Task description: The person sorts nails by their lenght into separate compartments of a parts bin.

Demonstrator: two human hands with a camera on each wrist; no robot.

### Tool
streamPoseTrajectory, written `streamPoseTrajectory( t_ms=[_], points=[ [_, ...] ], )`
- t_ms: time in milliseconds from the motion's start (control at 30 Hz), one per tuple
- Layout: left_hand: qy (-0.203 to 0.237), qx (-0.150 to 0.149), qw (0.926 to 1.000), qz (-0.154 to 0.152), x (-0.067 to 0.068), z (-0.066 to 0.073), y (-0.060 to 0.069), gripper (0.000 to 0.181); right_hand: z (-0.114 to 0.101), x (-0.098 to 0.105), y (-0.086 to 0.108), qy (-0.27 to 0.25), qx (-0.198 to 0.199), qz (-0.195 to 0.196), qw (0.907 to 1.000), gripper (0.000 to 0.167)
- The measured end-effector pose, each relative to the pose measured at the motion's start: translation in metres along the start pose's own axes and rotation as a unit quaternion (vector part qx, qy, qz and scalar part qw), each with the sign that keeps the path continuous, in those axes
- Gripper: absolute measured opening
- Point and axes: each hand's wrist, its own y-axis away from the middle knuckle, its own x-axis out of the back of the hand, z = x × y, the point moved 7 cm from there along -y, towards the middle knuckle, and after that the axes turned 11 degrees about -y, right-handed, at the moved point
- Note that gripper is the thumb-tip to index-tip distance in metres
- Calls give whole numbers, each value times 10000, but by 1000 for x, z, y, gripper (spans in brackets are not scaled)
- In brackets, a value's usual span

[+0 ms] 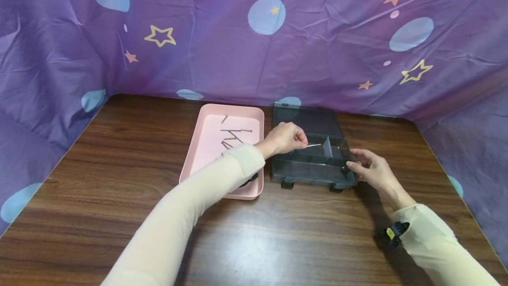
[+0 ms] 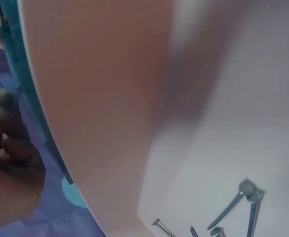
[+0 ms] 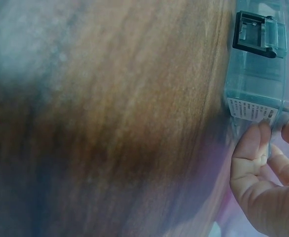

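My left hand (image 1: 285, 138) is over the left part of a dark see-through box (image 1: 307, 173). Between its thumb and fingertips it pinches a thin silvery nail (image 1: 314, 145), which points right above a compartment. The box's lid (image 1: 307, 122) lies back behind it. My right hand (image 1: 373, 171) holds the box's right side, its thumb near the front corner; in the right wrist view the fingers press the wall beside a white label (image 3: 253, 109). Left of the box is a pink tray (image 1: 202, 158) with several loose nails (image 1: 234, 135); the left wrist view also shows a screw (image 2: 163, 228) there.
A white divider (image 1: 327, 147) stands inside the box. Two black latches (image 1: 287, 183) stick out at its front. Wood-grain table (image 1: 254, 242) extends in front of the tray and box. A purple patterned cloth (image 1: 222, 56) hangs behind and at both sides.
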Motion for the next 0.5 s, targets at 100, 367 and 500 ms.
streamPoseTrajectory(
  t_ms=[100,367,500],
  points=[
    [-120,23,9999,-7,-3,0,-1,8,0,0,0,15,-24,14,10000,49],
    [-272,15,9996,-72,-10,1,-1,6,0,0,-1,-26,-46,-17,10000,50],
    [-258,-2,9996,-85,-13,1,-2,7,1,1,-1,57,-50,-11,10000,49]
  ],
)
